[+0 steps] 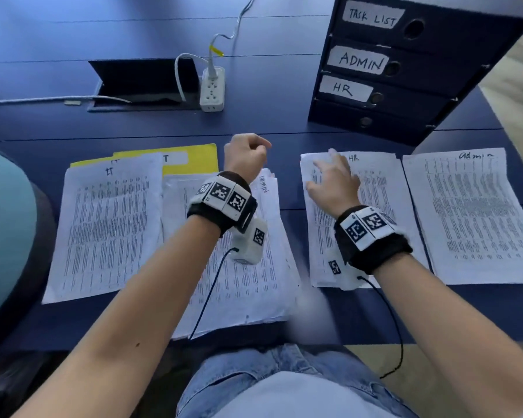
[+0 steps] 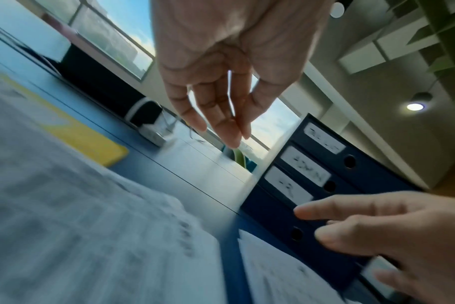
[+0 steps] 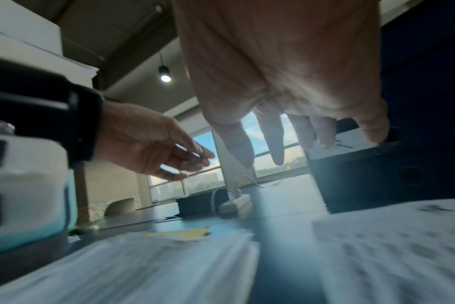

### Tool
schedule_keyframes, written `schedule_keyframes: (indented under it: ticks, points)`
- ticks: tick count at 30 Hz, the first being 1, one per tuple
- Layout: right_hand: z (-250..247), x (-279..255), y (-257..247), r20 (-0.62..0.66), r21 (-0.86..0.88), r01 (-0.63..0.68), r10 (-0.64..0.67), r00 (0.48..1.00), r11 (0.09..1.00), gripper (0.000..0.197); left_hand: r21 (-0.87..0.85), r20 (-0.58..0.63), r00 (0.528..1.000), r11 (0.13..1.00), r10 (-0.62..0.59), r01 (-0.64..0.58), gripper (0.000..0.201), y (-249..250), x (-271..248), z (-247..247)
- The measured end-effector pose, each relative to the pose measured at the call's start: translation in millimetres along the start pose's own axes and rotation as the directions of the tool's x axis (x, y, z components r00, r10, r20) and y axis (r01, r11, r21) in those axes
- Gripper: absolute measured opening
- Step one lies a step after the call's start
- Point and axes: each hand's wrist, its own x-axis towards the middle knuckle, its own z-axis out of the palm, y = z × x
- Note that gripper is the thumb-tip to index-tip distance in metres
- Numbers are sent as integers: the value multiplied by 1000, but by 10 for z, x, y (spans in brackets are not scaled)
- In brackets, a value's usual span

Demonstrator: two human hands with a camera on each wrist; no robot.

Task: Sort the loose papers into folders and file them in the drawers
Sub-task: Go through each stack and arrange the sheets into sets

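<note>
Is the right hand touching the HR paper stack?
Cannot tell. Head view puts the right hand over the HR paper stack; the blurred right wrist view settles neither contact nor gap.

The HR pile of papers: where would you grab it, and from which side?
Probably the HR pile's near edge, coming from the front: it lies flat, so fingers must slide under. The right hand hovers open over its far left corner; the Admin pile crowds its right side.
</note>
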Motion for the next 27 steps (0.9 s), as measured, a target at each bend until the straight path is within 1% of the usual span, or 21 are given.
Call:
schedule_keyframes:
  ticks: [1, 4, 6, 8, 11, 14, 17, 19, 20, 22, 24, 25, 27]
  points:
    - [37, -6, -156, 2, 17, 33, -33, 999, 999, 45, 21, -15, 1000, 1000, -8, 8, 29, -63, 42, -161]
    - [227, -43, -569, 32, 29, 115, -116, 993, 993, 44, 154, -38, 996, 985, -75, 80, 29, -349, 124, -613]
    - [398, -78, -774, 75, 7, 142, -142, 987, 990, 47, 269, -21, 994, 956, -111, 112, 28, -575, 154, -847]
    - [573, -112, -928, 120, -18, 155, -152, 981, 988, 49, 385, 21, 989, 914, -143, 124, 29, -780, 169, -1011]
    - [817, -167, -1084, 159, -68, 164, -152, 976, 984, 46, 525, 129, 974, 846, -186, 92, 31, -1016, 178, -1153]
    - [1002, -194, -1173, 145, -158, 190, -168, 975, 969, 42, 649, 215, 957, 761, -193, 8, 37, -1176, 168, -1204]
    - [1138, -196, -1187, 134, -233, 212, -185, 974, 949, 44, 659, 260, 956, 748, -137, -73, 39, -1263, 140, -1234]
    - [1214, -190, -1175, 160, -263, 231, -194, 968, 937, 48, 649, 298, 951, 749, -84, -137, 38, -1291, 129, -1262]
    - [1244, -187, -1168, 176, -267, 233, -191, 966, 935, 54, 641, 322, 945, 747, -53, -176, 36, -1297, 121, -1273]
    - [1296, -178, -1161, 187, -263, 217, -171, 967, 940, 73, 611, 348, 938, 756, 11, -235, 27, -1306, 109, -1297]
    - [1325, -167, -1165, 167, -255, 199, -160, 973, 946, 90, 579, 334, 942, 778, 47, -244, 19, -1329, 118, -1312]
    - [1334, -165, -1170, 154, -252, 199, -164, 974, 947, 95, 565, 322, 945, 790, 54, -238, 19, -1343, 127, -1321]
    - [1350, -164, -1175, 141, -254, 212, -180, 973, 944, 98, 548, 319, 946, 803, 59, -234, 21, -1371, 146, -1330]
